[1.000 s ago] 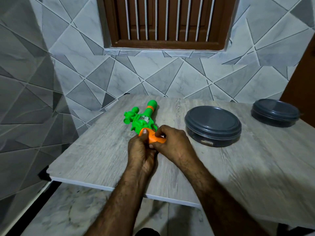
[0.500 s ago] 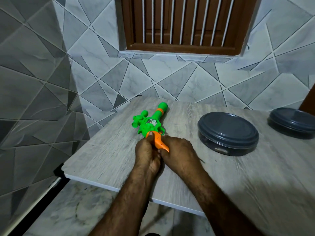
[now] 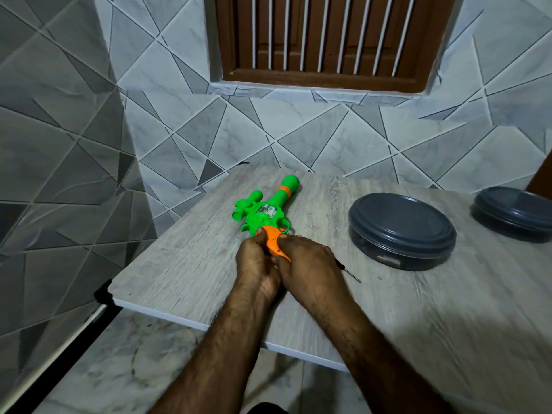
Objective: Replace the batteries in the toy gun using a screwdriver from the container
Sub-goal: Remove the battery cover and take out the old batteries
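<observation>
A green toy gun (image 3: 264, 212) with an orange grip (image 3: 276, 245) lies on the grey wooden table (image 3: 185, 264), barrel pointing away from me. My left hand (image 3: 258, 265) and my right hand (image 3: 307, 268) are both closed around the orange grip, thumbs on top. A thin metal screwdriver shaft (image 3: 352, 276) sticks out on the table just right of my right hand; its handle is hidden under that hand. A round dark container (image 3: 401, 231) with its lid on stands to the right of the gun.
A second lidded dark container (image 3: 515, 212) sits at the far right of the table. Tiled walls close off the left and back, with a barred brown window (image 3: 325, 40) above. The table's front edge (image 3: 209, 324) drops to a marble floor.
The orange grip has been turned from lying flat under my fingers to standing on edge between both hands. The view has shifted, so the table and containers appear lower and further right.
</observation>
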Demonstrator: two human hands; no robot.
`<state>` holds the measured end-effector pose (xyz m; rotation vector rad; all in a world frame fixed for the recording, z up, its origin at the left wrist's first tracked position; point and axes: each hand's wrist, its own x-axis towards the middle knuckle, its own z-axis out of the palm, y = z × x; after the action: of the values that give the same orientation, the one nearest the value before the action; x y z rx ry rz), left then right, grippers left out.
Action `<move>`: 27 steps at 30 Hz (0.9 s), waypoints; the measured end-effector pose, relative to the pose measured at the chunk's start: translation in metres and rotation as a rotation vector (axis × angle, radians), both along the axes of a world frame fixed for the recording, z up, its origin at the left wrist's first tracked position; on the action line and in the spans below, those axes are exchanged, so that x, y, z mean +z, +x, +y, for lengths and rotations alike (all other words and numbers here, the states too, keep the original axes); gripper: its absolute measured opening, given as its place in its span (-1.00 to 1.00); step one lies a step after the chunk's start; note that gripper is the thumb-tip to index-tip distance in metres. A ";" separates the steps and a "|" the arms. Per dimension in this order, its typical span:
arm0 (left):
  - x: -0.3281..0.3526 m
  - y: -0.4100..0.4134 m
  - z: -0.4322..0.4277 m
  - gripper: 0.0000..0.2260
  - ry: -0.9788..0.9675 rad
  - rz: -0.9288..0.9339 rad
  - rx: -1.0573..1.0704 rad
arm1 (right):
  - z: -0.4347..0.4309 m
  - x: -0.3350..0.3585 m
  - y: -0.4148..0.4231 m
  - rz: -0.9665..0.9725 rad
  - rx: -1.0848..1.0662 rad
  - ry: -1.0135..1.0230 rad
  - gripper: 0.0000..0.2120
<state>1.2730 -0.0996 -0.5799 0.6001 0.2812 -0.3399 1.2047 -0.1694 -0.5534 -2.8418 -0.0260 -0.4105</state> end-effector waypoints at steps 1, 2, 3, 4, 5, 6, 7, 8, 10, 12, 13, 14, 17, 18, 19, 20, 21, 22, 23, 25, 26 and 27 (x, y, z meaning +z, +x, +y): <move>-0.002 0.002 -0.001 -0.77 0.015 0.001 -0.001 | 0.000 0.001 0.000 -0.004 -0.008 0.023 -0.69; -0.003 0.003 -0.001 -0.77 0.030 0.004 -0.002 | 0.001 0.002 0.000 -0.013 -0.020 0.057 -0.71; -0.003 0.004 0.000 -0.77 0.047 0.009 -0.003 | 0.001 0.004 -0.001 -0.021 -0.034 0.093 -0.73; -0.003 0.005 0.001 -0.78 0.068 0.003 0.000 | 0.001 0.005 -0.001 -0.023 -0.048 0.121 -0.75; -0.003 0.007 0.004 -0.79 0.087 -0.015 0.004 | 0.001 0.006 0.000 -0.024 -0.060 0.142 -0.76; -0.002 0.009 0.006 -0.79 0.117 -0.037 0.010 | 0.000 0.006 0.001 -0.025 -0.071 0.162 -0.76; 0.000 0.011 0.009 -0.81 0.162 -0.052 0.010 | -0.001 0.007 0.002 -0.029 -0.078 0.187 -0.75; 0.001 0.013 0.011 -0.87 0.225 -0.058 0.010 | -0.002 0.007 0.004 -0.033 -0.084 0.215 -0.74; 0.004 0.014 0.015 -0.98 0.302 -0.063 0.001 | -0.003 0.008 0.007 -0.035 -0.094 0.269 -0.71; 0.005 0.017 0.018 -0.98 0.344 -0.061 0.014 | -0.002 0.008 0.010 -0.032 -0.104 0.315 -0.68; 0.005 0.018 0.019 -0.98 0.366 -0.064 0.021 | 0.000 0.008 0.011 -0.034 -0.108 0.347 -0.67; 0.005 0.020 0.020 -0.98 0.396 -0.065 0.026 | 0.001 0.008 0.013 -0.036 -0.112 0.392 -0.66; 0.006 0.026 0.023 -0.87 0.465 -0.072 0.018 | 0.005 0.005 0.014 -0.043 -0.123 0.574 -0.63; 0.006 0.029 0.024 -0.82 0.477 -0.078 0.023 | 0.006 0.005 0.012 -0.043 -0.117 0.623 -0.63; 0.005 0.032 0.025 -0.79 0.496 -0.083 0.035 | 0.007 0.004 0.010 -0.041 -0.105 0.656 -0.63; 0.005 0.034 0.027 -0.77 0.519 -0.088 0.047 | 0.008 0.003 0.007 -0.039 -0.091 0.673 -0.62; 0.005 0.037 0.028 -0.75 0.540 -0.093 0.052 | 0.008 0.000 0.003 -0.037 -0.080 0.672 -0.63; 0.005 0.039 0.030 -0.76 0.552 -0.100 0.053 | 0.008 -0.002 -0.002 -0.036 -0.072 0.653 -0.64; 0.005 0.041 0.032 -0.78 0.562 -0.109 0.059 | 0.007 -0.004 -0.006 -0.036 -0.069 0.620 -0.66; 0.004 0.045 0.034 -0.85 0.595 -0.128 0.090 | 0.003 -0.009 -0.013 -0.030 -0.072 0.516 -0.67; 0.004 0.047 0.035 -0.86 0.609 -0.136 0.106 | 0.000 -0.011 -0.015 -0.019 -0.073 0.463 -0.67; 0.003 0.048 0.035 -0.86 0.617 -0.145 0.115 | -0.002 -0.013 -0.016 -0.002 -0.075 0.418 -0.66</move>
<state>1.3209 -0.0646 -0.5769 1.2046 0.2794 -0.0905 1.1884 -0.1714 -0.5665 -2.4347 0.1487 -0.3825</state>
